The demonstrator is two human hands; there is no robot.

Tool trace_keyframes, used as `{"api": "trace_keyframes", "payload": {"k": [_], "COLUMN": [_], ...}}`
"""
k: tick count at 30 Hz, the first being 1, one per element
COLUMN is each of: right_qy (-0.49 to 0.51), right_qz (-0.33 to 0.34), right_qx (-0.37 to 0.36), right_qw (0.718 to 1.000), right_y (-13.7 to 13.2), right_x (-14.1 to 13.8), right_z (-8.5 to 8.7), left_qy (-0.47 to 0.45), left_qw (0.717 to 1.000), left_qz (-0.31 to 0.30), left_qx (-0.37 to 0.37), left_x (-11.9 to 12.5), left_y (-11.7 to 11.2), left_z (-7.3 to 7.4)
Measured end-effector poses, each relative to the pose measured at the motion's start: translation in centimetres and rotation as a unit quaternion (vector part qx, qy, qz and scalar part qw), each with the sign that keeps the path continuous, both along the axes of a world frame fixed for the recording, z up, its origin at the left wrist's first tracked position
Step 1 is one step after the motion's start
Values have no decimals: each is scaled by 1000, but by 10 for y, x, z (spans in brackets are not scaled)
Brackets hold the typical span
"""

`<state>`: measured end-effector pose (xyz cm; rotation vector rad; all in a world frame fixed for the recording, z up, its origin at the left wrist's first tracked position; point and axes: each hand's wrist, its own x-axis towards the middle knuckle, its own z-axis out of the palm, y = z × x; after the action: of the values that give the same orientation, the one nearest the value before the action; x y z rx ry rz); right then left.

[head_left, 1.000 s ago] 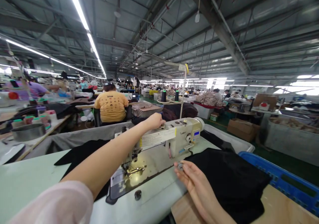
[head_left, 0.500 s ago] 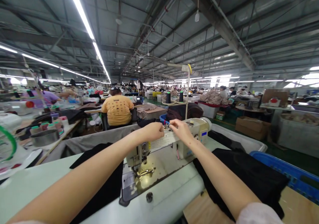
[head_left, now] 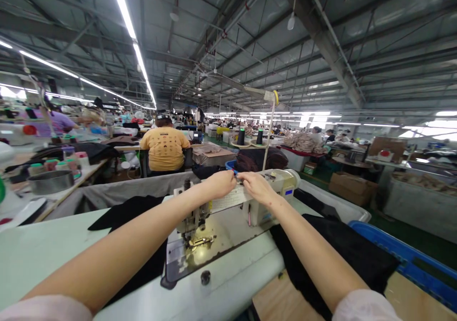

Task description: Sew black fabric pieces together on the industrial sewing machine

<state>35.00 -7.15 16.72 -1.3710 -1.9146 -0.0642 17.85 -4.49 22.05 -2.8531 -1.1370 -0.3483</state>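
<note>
Both arms reach forward over a sewing machine (head_left: 232,198) set in a pale green table (head_left: 228,283). Above the middle of its top, my left hand (head_left: 222,183) is closed, fingertips pinched toward the right. My right hand (head_left: 254,185) meets it there, thumb and fingers also pinched together. What lies between the fingertips is too small to make out. Under my left forearm lies black fabric (head_left: 143,264); a second black fabric piece (head_left: 342,249) lies beside my right forearm. The lit needle plate (head_left: 202,241) has no cloth on it.
Two dark thread cones (head_left: 259,137) stand behind the machine near a thin thread stand (head_left: 270,135). A blue basket (head_left: 410,254) is at the right. A person in a yellow shirt (head_left: 164,147) sits ahead. A round metal tin (head_left: 50,183) stands on the left table.
My fingertips have come closer together above the machine, and the right fingers are more closed. The view has shifted a little, so the machine appears slightly further left.
</note>
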Motion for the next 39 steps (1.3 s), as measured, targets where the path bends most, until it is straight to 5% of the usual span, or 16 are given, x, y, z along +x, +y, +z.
{"api": "trace_keyframes", "payload": {"k": [8,15,21,28,39], "right_qy": [14,-29,-139,-238,-302], "right_qz": [-100,-259,-223,-268,-241], "right_qx": [-4,-40,-88,-146,-151], "right_qw": [995,965,961,922,910], "right_y": [-23,15,16,4,5], "right_x": [25,16,-22,-23,-31], "right_z": [9,20,40,58,66], "left_qy": [-16,20,36,43,43], "left_qw": [995,995,991,992,994], "left_qz": [92,78,114,112,103], "left_qx": [39,51,51,36,18], "left_x": [-11,0,-8,-2,7], "left_y": [-6,-18,-14,-6,-1], "left_z": [6,-2,4,6,4]}}
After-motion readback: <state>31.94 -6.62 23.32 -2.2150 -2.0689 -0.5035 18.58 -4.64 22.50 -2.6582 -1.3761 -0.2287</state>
